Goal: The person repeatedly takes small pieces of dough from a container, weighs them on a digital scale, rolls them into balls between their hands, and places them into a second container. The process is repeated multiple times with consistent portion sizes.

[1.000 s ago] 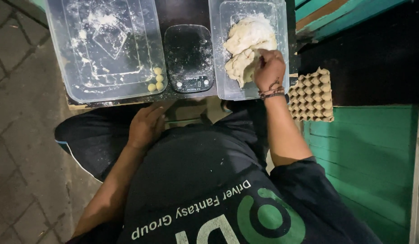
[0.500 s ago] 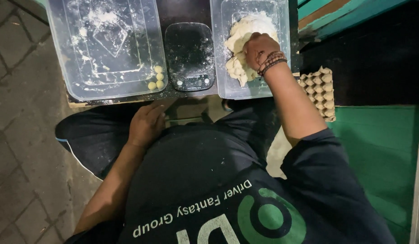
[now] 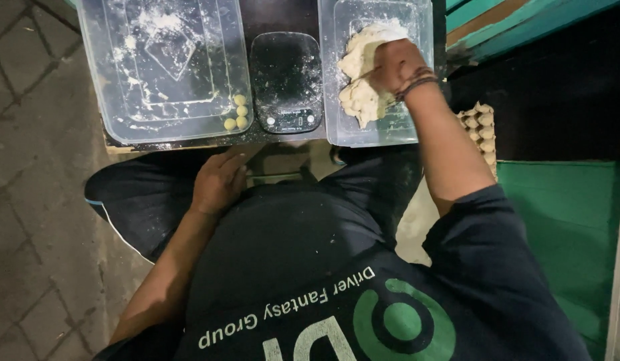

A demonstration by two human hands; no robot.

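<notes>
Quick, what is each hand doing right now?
Left hand: open, resting flat on the lap, holding nothing.
Right hand: fingers closed into the dough in the clear tub.

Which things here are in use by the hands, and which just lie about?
In use: right hand grips the dough lump in the right clear tub.
Lying about: kitchen scale, left tub with small dough balls, egg tray; left hand on the lap.

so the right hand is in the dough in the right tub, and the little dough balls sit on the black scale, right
Not quite. The head view shows the dough balls in a corner of the left tub, not on the black scale. The right hand is indeed in the dough in the right tub.
</notes>
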